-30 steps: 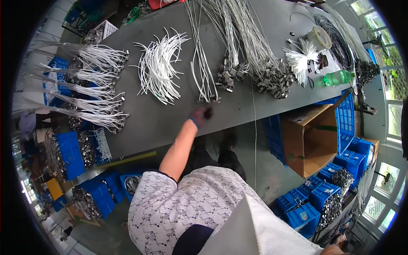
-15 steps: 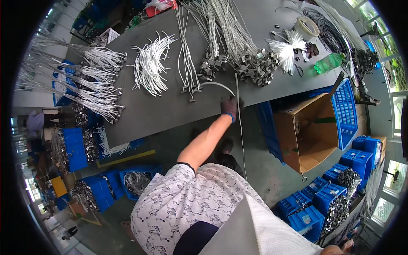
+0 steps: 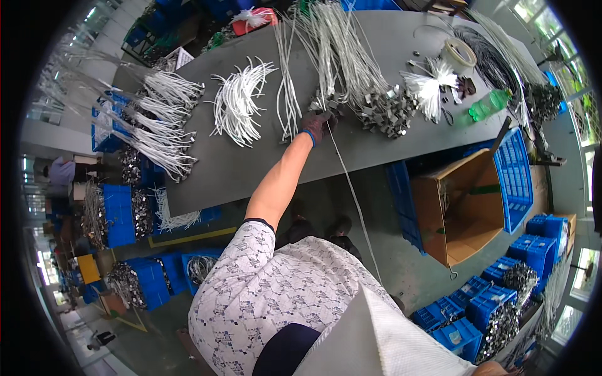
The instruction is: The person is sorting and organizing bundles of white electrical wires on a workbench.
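My left hand (image 3: pixel 315 126), in a dark glove with a blue cuff, reaches over the grey table. Its fingers are closed at a small heap of grey metal clips (image 3: pixel 327 102); what they grip is hidden. A long thin pale cord (image 3: pixel 355 193) runs from beside the fingers, over the table edge and down towards my body. Just left of the hand lie white cables with clip ends (image 3: pixel 285 106). To its right is a larger bunch of clip-ended cables (image 3: pixel 390 111). My right hand does not show.
Loose white cables (image 3: pixel 240 103) lie in a pile on the table (image 3: pixel 207 188), with more clip-ended bundles (image 3: pixel 160 119) at its left edge. White ties (image 3: pixel 433 91), a tape roll (image 3: pixel 459 53) and a green bottle (image 3: pixel 489 105) lie right. A cardboard box (image 3: pixel 467 232) stands below the edge.
My left hand has moved left and farther over the table to the small clip heap. The curved white cable at the hand no longer shows there. The pale cord's upper end has shifted left.
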Available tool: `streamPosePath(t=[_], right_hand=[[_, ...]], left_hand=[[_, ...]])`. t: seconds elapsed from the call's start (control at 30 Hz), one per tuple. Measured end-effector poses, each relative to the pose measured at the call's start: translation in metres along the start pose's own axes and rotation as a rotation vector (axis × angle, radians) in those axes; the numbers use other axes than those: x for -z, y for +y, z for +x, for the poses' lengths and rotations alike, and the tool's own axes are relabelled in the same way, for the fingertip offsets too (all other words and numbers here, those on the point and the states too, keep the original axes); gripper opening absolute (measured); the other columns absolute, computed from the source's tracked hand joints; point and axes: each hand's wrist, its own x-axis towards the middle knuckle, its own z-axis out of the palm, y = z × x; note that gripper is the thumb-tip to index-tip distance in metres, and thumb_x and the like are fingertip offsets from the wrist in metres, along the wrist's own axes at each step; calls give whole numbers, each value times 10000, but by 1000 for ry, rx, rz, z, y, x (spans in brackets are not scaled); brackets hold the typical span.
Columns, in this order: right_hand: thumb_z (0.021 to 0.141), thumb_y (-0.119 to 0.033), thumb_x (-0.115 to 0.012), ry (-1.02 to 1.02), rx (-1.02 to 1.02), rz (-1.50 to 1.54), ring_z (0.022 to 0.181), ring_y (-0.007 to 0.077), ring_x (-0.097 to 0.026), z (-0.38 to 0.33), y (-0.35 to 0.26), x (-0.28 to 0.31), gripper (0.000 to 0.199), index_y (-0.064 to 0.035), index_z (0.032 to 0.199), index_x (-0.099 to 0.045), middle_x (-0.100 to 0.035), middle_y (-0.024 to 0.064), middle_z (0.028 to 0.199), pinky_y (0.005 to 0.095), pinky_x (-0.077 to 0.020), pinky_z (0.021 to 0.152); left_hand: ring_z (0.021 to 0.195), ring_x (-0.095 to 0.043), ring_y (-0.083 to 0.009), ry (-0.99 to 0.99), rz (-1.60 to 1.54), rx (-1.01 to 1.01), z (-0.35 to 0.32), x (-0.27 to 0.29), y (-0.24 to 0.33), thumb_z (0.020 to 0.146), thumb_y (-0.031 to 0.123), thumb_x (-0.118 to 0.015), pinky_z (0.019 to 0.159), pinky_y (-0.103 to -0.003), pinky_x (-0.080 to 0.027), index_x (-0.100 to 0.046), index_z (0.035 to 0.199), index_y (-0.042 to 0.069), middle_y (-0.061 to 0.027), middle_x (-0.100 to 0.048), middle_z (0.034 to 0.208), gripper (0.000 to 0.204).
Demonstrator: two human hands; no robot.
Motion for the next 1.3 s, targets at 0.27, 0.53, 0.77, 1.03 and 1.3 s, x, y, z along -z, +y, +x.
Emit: streamPosePath(t=[0.27,0.53,0.77,1.03,1.3], right_hand=[[861,-268,-541,-76,-11,-55,959,387,-651,16,21,-37,280,-98,1031,-685,-676,208,998,485,-519,762],[882,-298,-508,-104,-51,-76,949,390,-651,17,-49,-24,301,-74,981,-684,-674,225,987,498,-513,752],[839,-300,-567,-97,-139,-85,970,394,-645,7,-85,-31,322,-85,1050,-679,-678,209,1006,473,-525,781],[821,-265,-595,2,-71,26,1002,395,-632,-20,-166,-3,316,-97,1077,-673,-661,216,1054,476,-516,815],[863,-219,-579,41,-37,4,1010,393,-624,-16,-164,26,262,-88,1074,-661,-641,220,1088,480,-510,821]], left_hand=[[714,-666,-224,616,612,-544,15,48,55,806,238,-682,666,-378,-507,-707,898,4,-128,-710,790,252],[562,-657,-212,557,117,-628,15,49,99,873,123,-634,514,-350,-535,-597,891,20,-135,-677,729,112],[544,-650,-236,400,-171,-609,37,77,124,891,72,-615,477,-394,-572,-540,962,32,-126,-645,722,111],[605,-682,-240,265,-355,-277,61,102,120,908,154,-633,497,-358,-567,-588,1005,86,-102,-689,789,127],[588,-654,-201,260,-145,-349,53,87,106,825,126,-670,508,-340,-533,-637,901,58,-100,-683,755,107]])
